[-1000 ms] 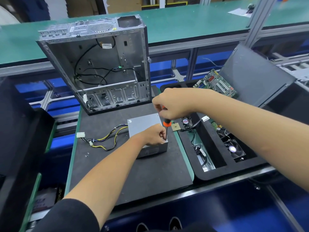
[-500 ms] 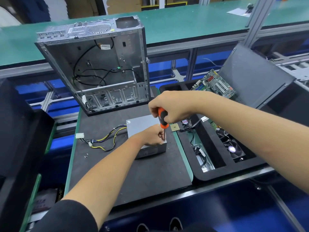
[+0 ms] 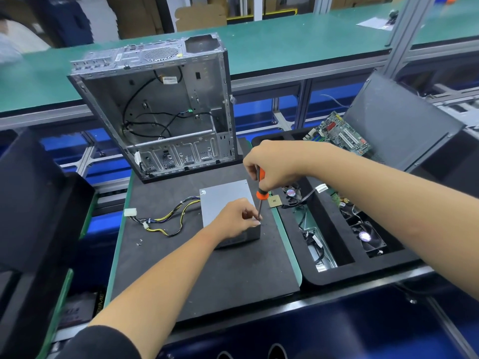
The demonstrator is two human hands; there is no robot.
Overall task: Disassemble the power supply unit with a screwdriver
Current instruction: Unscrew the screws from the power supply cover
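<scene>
A grey metal power supply unit (image 3: 223,196) lies flat on the black foam mat (image 3: 207,268), its yellow and black cable bundle (image 3: 168,218) trailing to the left. My right hand (image 3: 272,164) grips the orange and black handle of a screwdriver (image 3: 260,193), which stands nearly upright with its tip at the unit's near right corner. My left hand (image 3: 237,218) rests on the unit's near end, fingers curled, with fingertips pinched by the screwdriver shaft near the tip. The screw itself is hidden.
An empty open computer case (image 3: 160,107) stands behind the unit. Tiny screws (image 3: 139,243) lie on the mat at left. A black foam tray (image 3: 331,270) at right holds fans, cables and a motherboard (image 3: 339,133); a small CPU chip (image 3: 274,202) sits beside the unit.
My right hand has shifted its hold on the handle, exposing more of the orange grip, and the screwdriver has stayed at the same corner. My left hand has barely moved.
</scene>
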